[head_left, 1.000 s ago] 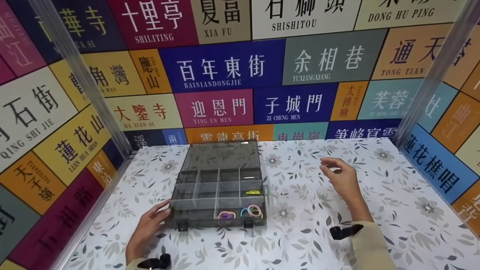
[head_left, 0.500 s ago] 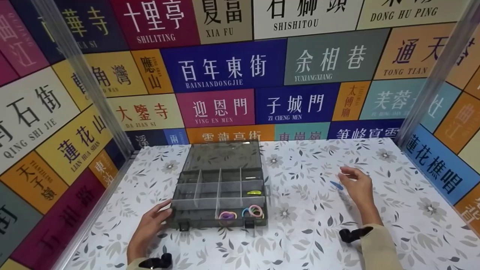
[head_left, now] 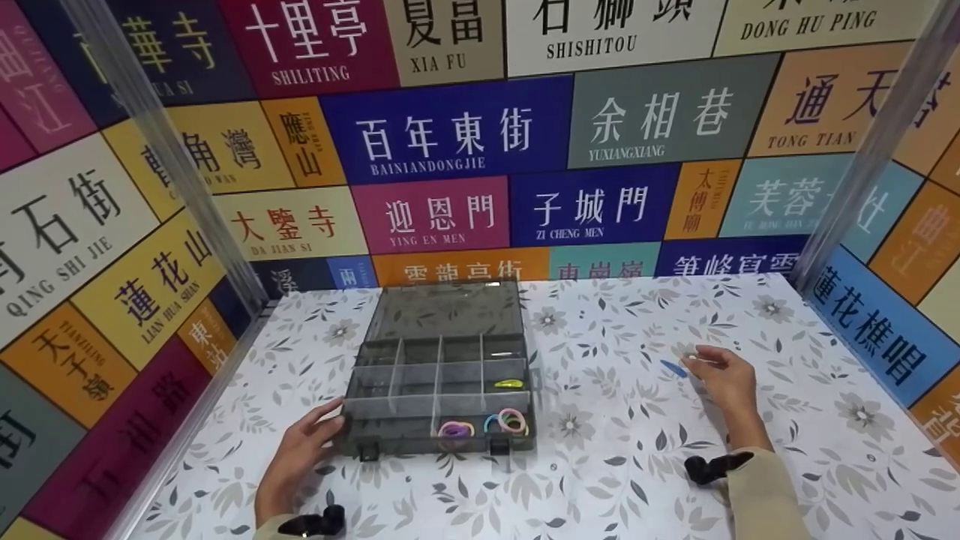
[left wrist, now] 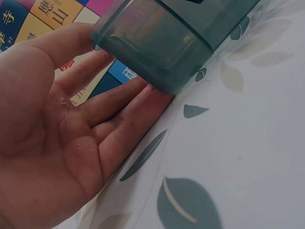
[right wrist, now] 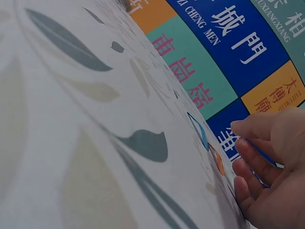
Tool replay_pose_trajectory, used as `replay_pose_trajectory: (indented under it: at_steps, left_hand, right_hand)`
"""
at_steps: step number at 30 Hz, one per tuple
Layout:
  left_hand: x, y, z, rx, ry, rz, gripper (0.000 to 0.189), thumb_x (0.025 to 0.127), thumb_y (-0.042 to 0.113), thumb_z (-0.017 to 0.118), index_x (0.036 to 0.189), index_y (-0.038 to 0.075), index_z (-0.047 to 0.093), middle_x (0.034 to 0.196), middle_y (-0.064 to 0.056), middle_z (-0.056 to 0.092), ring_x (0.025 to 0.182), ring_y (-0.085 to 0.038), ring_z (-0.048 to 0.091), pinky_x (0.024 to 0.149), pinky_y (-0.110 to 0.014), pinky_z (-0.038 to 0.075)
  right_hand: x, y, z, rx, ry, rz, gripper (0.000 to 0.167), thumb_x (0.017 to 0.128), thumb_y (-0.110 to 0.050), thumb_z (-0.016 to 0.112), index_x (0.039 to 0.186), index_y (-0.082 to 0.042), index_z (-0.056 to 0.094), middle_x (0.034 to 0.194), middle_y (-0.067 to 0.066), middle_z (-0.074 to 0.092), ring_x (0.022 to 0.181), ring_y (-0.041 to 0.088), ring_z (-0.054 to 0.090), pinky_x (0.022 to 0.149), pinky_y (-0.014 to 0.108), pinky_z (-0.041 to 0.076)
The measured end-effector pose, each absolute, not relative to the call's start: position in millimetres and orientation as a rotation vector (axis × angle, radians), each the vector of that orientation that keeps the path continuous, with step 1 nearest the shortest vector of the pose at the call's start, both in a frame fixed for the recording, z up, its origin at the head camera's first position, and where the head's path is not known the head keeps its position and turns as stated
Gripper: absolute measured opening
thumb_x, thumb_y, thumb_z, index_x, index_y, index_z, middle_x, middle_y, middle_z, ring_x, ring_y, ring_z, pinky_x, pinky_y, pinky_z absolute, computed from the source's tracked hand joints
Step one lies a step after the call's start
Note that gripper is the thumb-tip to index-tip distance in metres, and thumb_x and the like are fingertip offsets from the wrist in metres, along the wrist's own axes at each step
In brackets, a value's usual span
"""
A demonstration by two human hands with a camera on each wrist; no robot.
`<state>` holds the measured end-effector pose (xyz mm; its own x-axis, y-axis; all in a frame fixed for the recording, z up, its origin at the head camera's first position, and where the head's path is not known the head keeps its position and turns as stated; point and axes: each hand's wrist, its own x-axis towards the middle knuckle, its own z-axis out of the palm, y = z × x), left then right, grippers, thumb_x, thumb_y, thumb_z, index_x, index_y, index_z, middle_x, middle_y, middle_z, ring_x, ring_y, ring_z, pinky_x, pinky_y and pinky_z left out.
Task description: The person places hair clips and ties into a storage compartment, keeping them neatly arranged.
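My left hand (head_left: 304, 442) rests its nearly straight fingers against the left side of a smoky clear plastic compartment box (head_left: 390, 429). In the left wrist view, the thumb and fingertips meet the corner of the box (left wrist: 157, 52). The lid (head_left: 450, 313) stands raised behind it. Inside are purple hair ties (head_left: 455, 430), pink and blue hair ties (head_left: 511, 421) and a yellow-green hair clip (head_left: 508, 384). My right hand (head_left: 726, 382) is low over the table, fingers loosely bent, thumb apart. Beside its fingertips lies a blue hair clip (head_left: 673, 368); the right wrist view also shows an orange hair clip (right wrist: 217, 160).
The table (head_left: 600, 480) wears a white cloth with grey leaves and flowers. Behind stands a wall of coloured sign panels (head_left: 442, 131). Clear upright posts (head_left: 202, 172) stand at the back corners. Both wrists carry small black devices.
My right hand has moved right and down toward me. The blue hair clip has come into view beside it on the cloth. The left hand and the box have stayed put.
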<state>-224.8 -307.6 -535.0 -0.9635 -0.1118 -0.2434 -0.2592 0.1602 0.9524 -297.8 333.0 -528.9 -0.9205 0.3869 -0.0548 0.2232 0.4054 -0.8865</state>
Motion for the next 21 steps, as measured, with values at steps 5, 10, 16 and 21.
replay_pose_trajectory:
  at_steps: [5, 10, 16, 21]
  left_hand:
    - [-223.8, -309.3, -534.7, -0.379, 2.303, 1.913, 0.055, 0.101, 0.030, 0.061, 0.152, 0.018, 0.045, 0.157, -0.022, 0.041, 0.143, -0.040, 0.042, 0.110, -0.053, 0.047]
    - [-224.5, -309.2, -535.5, -0.399, 2.304, 1.908, 0.056, 0.101, 0.032, 0.061, 0.152, 0.019, 0.045, 0.156, -0.021, 0.042, 0.142, -0.039, 0.044, 0.109, -0.053, 0.047]
    - [-224.7, -307.6, -534.5, -0.394, 2.291, 1.923, 0.055, 0.101, 0.030, 0.061, 0.152, 0.019, 0.045, 0.156, -0.020, 0.042, 0.142, -0.038, 0.045, 0.110, -0.054, 0.046]
    - [-224.0, -306.8, -533.8, -0.389, 2.295, 1.921, 0.053, 0.101, 0.029, 0.061, 0.151, 0.019, 0.047, 0.156, -0.019, 0.043, 0.142, -0.037, 0.045, 0.110, -0.053, 0.046]
  right_hand:
    - [-300.0, 334.3, -530.4, -0.519, -2.515, 1.516, 0.054, 0.094, -0.034, 0.070, 0.138, -0.004, 0.058, 0.133, 0.020, 0.061, 0.084, -0.007, 0.053, 0.071, 0.010, 0.049]
    - [-300.2, 331.9, -531.4, -0.502, -2.522, 1.504, 0.051, 0.094, -0.026, 0.070, 0.137, 0.000, 0.058, 0.136, 0.023, 0.060, 0.082, -0.007, 0.052, 0.068, 0.012, 0.050]
    - [-300.1, 330.6, -534.3, -0.517, -2.521, 1.483, 0.045, 0.094, -0.013, 0.067, 0.135, 0.003, 0.058, 0.134, 0.026, 0.059, 0.086, 0.003, 0.060, 0.065, 0.013, 0.052]
    - [-299.5, 330.4, -535.5, -0.564, -2.522, 1.455, 0.042, 0.093, -0.008, 0.067, 0.132, 0.004, 0.060, 0.130, 0.026, 0.061, 0.086, 0.007, 0.059, 0.065, 0.013, 0.053]
